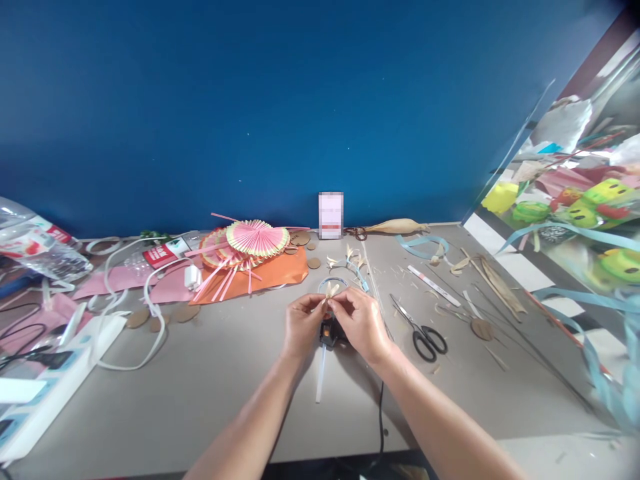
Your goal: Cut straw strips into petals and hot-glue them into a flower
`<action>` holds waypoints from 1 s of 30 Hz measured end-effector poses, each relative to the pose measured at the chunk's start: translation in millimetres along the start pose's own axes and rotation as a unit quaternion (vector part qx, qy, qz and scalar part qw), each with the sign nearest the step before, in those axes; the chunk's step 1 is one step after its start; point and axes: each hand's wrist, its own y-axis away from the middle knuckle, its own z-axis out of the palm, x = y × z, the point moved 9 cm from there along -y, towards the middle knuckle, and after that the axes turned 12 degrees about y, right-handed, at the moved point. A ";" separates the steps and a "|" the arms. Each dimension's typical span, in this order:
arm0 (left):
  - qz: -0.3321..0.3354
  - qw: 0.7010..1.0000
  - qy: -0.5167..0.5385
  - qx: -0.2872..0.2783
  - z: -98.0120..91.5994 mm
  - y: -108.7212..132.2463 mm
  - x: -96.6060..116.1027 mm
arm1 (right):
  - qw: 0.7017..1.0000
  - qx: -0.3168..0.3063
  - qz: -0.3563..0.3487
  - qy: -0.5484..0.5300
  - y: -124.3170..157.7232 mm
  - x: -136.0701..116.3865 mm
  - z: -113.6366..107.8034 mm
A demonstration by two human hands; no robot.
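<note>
My left hand [301, 325] and my right hand [361, 321] meet over the middle of the grey table [210, 387]. Both pinch a small pale straw-coloured leaf piece [331, 291] between thumb and fingertips. Directly under my hands lies a black and orange glue gun [329, 333] with a white glue stick [320, 377] poking toward me and a black cord [381, 407] running off the near edge. A light blue ring of strip [334, 281] lies just beyond my fingers.
Black-handled scissors [423, 332] lie to the right of my hands. Pink pleated paper fans [250, 243] rest on an orange sheet [280, 270] at the back left. A white power strip [45, 393] and cables sit at far left. Dried leaf strips [493, 280] are scattered at right.
</note>
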 end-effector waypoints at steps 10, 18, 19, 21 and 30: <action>0.007 1.000 -0.010 -0.001 -0.4 0.6 2.2 | 1.000 -0.016 0.004 -0.011 0.0 0.2 2.2; 0.001 0.999 0.034 0.001 -0.5 -0.8 2.5 | 0.999 -0.037 0.002 0.014 0.0 2.1 0.9; -0.002 0.999 0.042 0.009 -1.9 -1.2 3.2 | 0.999 -0.045 0.009 0.030 0.6 5.6 -1.6; -0.005 0.999 0.045 0.025 -5.5 -2.2 5.1 | 0.994 -0.072 0.027 0.083 4.1 15.0 -6.7; 0.005 0.998 0.057 0.033 -15.9 -9.2 7.4 | 0.924 -0.239 -0.059 0.294 40.4 16.3 24.6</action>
